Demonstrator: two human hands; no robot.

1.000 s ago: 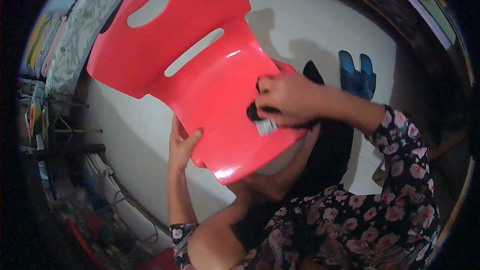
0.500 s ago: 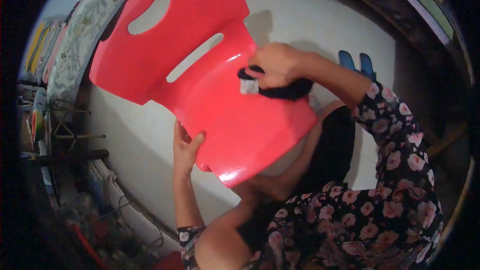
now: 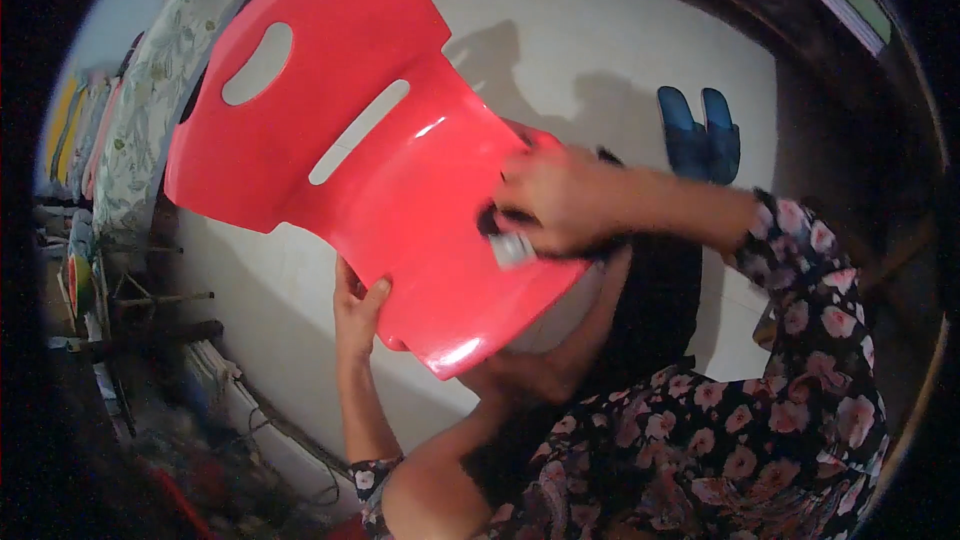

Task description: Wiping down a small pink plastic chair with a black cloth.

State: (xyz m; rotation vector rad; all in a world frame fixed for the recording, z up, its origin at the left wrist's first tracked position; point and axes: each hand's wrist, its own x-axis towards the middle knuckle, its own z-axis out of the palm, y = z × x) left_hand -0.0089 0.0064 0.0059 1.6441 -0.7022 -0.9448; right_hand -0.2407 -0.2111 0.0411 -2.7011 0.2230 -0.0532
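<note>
A glossy red plastic chair (image 3: 400,200) is tilted in front of me, its backrest with an oval hole and a long slot at the upper left. My left hand (image 3: 358,308) grips the seat's left edge, thumb on top and fingers underneath. Over the right part of the seat is my right hand (image 3: 560,200), blurred by motion and closed round a black cloth (image 3: 490,220) with a whitish patch or tag. The cloth rests against the seat, and most of it is hidden by the hand.
Blue slippers (image 3: 700,135) lie on the pale tiled floor (image 3: 600,30) beyond my right arm. At the left are a leaf-patterned fabric (image 3: 165,80), hanging coloured cloths (image 3: 75,135) and a dark rack with bars (image 3: 150,330). My bent legs are below the chair.
My right hand has swept the cloth down across the seat, toward its near edge. The chair and my left hand have shifted slightly left, the backrest sitting lower in view.
</note>
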